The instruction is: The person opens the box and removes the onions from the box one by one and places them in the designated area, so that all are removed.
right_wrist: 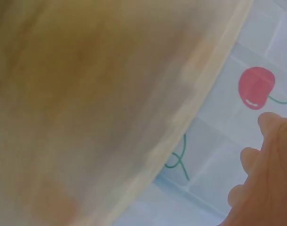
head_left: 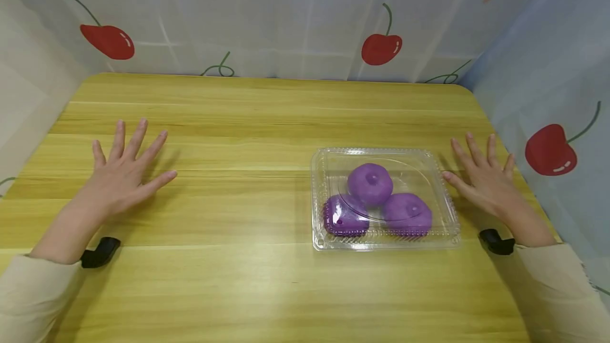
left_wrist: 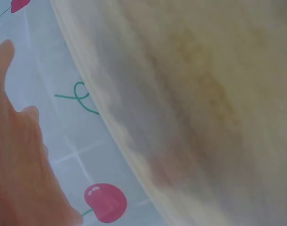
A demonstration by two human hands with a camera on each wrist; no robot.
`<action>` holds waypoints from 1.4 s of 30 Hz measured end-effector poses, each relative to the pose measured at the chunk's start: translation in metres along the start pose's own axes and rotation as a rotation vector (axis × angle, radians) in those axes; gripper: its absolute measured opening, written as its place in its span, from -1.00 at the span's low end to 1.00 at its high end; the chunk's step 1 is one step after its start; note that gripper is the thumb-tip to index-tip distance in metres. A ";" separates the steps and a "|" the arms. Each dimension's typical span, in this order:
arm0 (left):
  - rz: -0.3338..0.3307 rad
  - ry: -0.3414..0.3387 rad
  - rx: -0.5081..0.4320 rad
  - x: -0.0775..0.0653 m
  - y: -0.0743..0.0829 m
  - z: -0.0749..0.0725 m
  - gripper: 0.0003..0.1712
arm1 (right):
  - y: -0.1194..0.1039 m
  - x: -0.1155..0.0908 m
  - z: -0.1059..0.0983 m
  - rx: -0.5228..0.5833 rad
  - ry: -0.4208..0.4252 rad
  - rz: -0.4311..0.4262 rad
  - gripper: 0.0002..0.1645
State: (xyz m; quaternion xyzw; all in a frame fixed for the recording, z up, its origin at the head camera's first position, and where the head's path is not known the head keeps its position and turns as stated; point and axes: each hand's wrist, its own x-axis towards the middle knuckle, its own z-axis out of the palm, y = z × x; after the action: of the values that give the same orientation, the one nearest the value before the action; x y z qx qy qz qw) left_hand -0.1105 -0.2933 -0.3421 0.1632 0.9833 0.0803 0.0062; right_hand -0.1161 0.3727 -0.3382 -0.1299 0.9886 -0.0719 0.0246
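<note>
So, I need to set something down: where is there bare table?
The widest bare patch of wood-grain table lies between the left hand and the clear plastic clamshell box. Bare strips run behind the box, up to the cherry-print cloth, and in front of the box. It's crowded at the box's right side, where the right hand is close.

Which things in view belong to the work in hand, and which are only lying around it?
Probably the work:
- clear plastic box, closest to the right hand
- three purple round items inside it

Probably only surroundings:
- wood-grain table
- cherry-print cloth behind it
- black pieces at the wrists
</note>
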 end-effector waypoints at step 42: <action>0.347 -0.102 -0.618 -0.002 0.138 -0.013 -0.36 | -0.132 -0.040 -0.056 0.024 0.094 -0.373 -0.05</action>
State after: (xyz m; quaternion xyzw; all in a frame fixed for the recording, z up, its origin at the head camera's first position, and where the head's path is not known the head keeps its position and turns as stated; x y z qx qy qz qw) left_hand -0.0645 -0.1668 -0.3073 0.3222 0.8686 0.3654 0.0905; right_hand -0.0478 0.2644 -0.2625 -0.3073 0.9464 -0.0931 -0.0337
